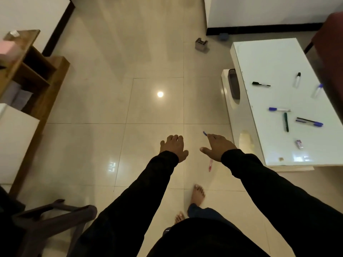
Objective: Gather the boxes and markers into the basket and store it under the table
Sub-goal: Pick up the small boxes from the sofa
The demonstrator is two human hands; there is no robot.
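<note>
White glass-topped table (274, 58) at right carries the scattered markers: black marker (260, 84), a black-capped white one (297, 79), a blue-capped one at the far edge (317, 90), blue marker (278, 109), dark green marker (286, 122), and a blue-and-black pair lying touching (309, 122); small pale box (299, 144) sits near the front edge, with a tiny tan item (281, 159) beside the corner, too small to identify. Dark perforated basket (234, 86) rests on the lower shelf under the tabletop, partly hidden by the glass, so it likely has to come out before anything is gathered. Head view only: both arms in black sleeves stretch forward over the tiled floor (92, 136). Left hand (173, 147) hangs palm down, fingers loosely bent, grip relaxed and holding nothing. Right hand (218, 147) is also palm down with the thumb spread; a blue pen tip (205, 133) pokes out past its fingers, but I cannot tell whether the grip pinches it or it lies on the floor behind. Red pen (210, 165) lies on the floor just below the right wrist, apart from the hand. Grey box-like holder (201, 44) stands on the floor well beyond the table, near the wall. Wooden shelf unit (42, 75) at left with a pink box (7, 49) on top. Task looks barely started.
</note>
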